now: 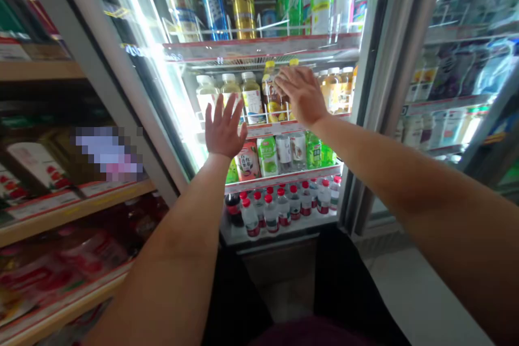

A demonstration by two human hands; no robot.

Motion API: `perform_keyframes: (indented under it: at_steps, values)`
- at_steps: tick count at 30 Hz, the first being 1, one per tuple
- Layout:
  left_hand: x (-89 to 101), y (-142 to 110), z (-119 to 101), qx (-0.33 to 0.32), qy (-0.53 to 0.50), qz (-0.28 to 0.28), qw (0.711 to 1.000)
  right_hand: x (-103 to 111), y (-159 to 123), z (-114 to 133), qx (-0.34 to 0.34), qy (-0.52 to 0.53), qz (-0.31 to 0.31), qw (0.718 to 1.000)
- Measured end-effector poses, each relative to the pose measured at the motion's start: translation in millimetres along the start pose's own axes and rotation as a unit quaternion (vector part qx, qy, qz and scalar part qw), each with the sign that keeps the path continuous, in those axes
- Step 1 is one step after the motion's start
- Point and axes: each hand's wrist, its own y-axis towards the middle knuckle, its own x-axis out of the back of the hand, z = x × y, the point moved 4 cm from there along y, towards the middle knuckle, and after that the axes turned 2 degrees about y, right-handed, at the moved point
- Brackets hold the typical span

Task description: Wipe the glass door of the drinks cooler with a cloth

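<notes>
Both my arms reach into an open drinks cooler. My left hand (224, 128) is open, its fingers spread and upright in front of the pale bottles (251, 98) on the second shelf; it holds nothing. My right hand (302, 94) lies palm down over a yellow-capped bottle (271, 92) on the same shelf. Its fingers curve over the bottle's top and shoulder, and a grip on it is not clear. More yellow-brown drink bottles (338, 86) stand just right of that hand.
The cooler's glass door (133, 75) stands open at the left. Cans (214, 8) and green bottles fill the top shelf, small red-capped bottles (284, 208) the bottom one. Wooden shelves (77, 208) of packaged goods stand on the left. A second, closed cooler (458, 65) is at the right.
</notes>
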Motion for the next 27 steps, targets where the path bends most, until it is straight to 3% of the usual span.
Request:
perform_keyframes:
  at_steps: [4,11,18,23,27]
  values:
    - [-1.7,-2,1,-0.011,-0.009,-0.017,1.0,-4,-11,0,0.016,-0.004,0.017,1.0]
    - [-6.2,-2,4,-0.035,0.044,-0.026,0.998,0,-5,-6,0.012,-0.009,-0.005,1.0]
    - [-4.5,-2,3,-0.028,0.041,-0.029,0.998,2,-16,-8,0.062,-0.018,0.034,0.997]
    - [-3.8,-2,2,-0.026,0.033,-0.025,0.999,3,-22,-13,0.02,-0.007,-0.003,1.0]
    - [-2.6,-2,2,-0.023,0.013,-0.031,0.999,4,-25,-15,0.021,-0.001,0.021,1.0]
